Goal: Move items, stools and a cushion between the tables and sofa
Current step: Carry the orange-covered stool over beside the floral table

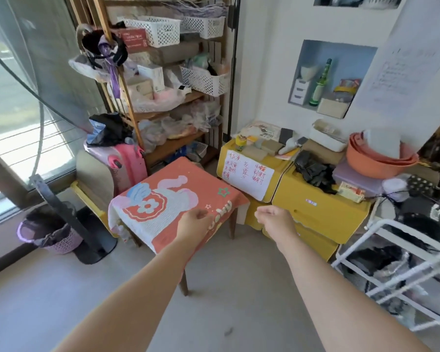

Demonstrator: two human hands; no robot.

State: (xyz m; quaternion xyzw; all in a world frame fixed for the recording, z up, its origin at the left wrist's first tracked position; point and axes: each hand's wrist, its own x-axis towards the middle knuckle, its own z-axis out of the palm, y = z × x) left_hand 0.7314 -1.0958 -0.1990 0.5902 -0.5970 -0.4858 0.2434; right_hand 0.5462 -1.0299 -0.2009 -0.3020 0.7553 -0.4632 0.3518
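Now, stool (184,283): wooden legs, on the floor at 12 o'clock from the person, just at 9 o'clock of the yellow boxes (320,207).
Orange cloth (163,199): flower pattern, draped over the stool top.
Left grip (196,222): over the cloth's near edge, fingers curled; cannot tell whether it pinches the cloth.
Right grip (274,219): at 3 o'clock of the left, in the air, fingers loosely curled, holding nothing.

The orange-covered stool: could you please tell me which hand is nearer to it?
Left. The left hand is over the near edge of the stool; the right hand is off its right side, before the yellow boxes.
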